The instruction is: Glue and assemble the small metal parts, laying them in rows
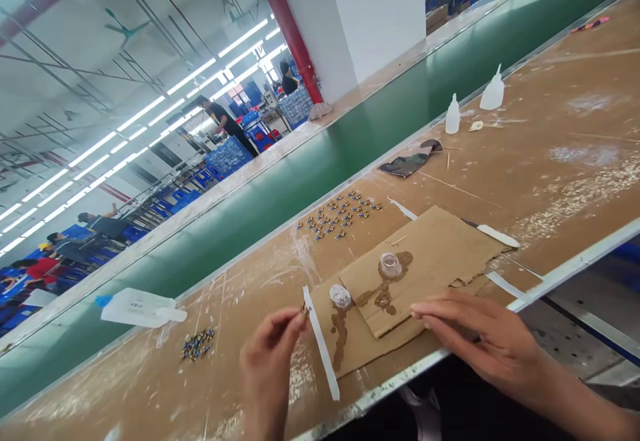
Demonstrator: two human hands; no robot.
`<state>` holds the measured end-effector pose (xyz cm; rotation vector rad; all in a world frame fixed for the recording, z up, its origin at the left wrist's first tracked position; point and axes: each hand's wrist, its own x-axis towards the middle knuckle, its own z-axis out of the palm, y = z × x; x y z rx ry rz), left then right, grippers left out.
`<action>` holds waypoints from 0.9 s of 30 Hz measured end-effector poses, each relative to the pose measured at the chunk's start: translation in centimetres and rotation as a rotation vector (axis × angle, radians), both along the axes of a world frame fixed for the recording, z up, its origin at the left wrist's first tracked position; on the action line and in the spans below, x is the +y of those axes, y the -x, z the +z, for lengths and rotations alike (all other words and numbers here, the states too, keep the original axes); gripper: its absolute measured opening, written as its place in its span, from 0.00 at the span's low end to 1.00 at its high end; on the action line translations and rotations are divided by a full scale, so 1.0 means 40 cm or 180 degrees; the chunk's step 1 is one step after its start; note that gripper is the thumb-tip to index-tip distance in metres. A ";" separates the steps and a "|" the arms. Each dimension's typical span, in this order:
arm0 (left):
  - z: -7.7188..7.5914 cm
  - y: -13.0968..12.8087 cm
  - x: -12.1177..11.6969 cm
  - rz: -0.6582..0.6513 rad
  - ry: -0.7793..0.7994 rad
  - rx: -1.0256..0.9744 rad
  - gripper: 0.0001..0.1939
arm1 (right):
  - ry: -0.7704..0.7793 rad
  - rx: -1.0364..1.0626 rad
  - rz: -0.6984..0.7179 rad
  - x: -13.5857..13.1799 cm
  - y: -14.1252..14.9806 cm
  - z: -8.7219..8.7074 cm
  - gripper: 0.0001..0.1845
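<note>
My left hand (274,348) is raised over the worktable, thumb and forefinger pinched on a small part (304,309) with a dark, brassy look. My right hand (470,331) hovers over the near edge of the cardboard (435,241), its fingertips pressed together; whatever is between them is too small to make out. Two small clear cups, one (391,265) on the upper sheet and another (341,296) to its left, sit among wet brown stains. A heap of small blue-and-gold pieces (197,345) lies left of my left hand. Similar pieces (340,214) are spread out behind the cardboard.
A large clear bottle with a blue cap (137,308) lies at left. Two white squeeze bottles (453,116) (493,89) stand at the back right, near a camouflage cloth (407,163). A white-bladed tool (497,235) rests by the cardboard. A green conveyor belt (280,198) runs behind.
</note>
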<state>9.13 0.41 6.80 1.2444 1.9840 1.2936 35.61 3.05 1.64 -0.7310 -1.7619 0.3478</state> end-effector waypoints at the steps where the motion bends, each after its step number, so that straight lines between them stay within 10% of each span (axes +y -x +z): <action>1: 0.012 0.019 0.054 -0.0222 0.0089 0.0145 0.12 | -0.0025 0.0023 -0.0182 0.012 -0.004 -0.013 0.12; 8: -0.009 0.076 0.381 -0.0460 0.0536 0.0575 0.09 | -0.0073 0.0110 -0.0756 0.051 -0.009 -0.068 0.10; 14: -0.044 0.070 0.493 -0.0449 0.1058 0.0813 0.13 | -0.0166 -0.0181 -0.1099 0.053 -0.007 -0.082 0.10; 22: 0.034 0.226 0.289 -0.0520 0.1014 0.1465 0.10 | -0.0148 -0.0270 -0.1348 0.044 -0.008 -0.075 0.08; 27: -0.036 0.273 0.094 -0.0645 0.0832 0.1656 0.05 | 0.0018 -0.0205 -0.1149 0.047 -0.010 -0.118 0.10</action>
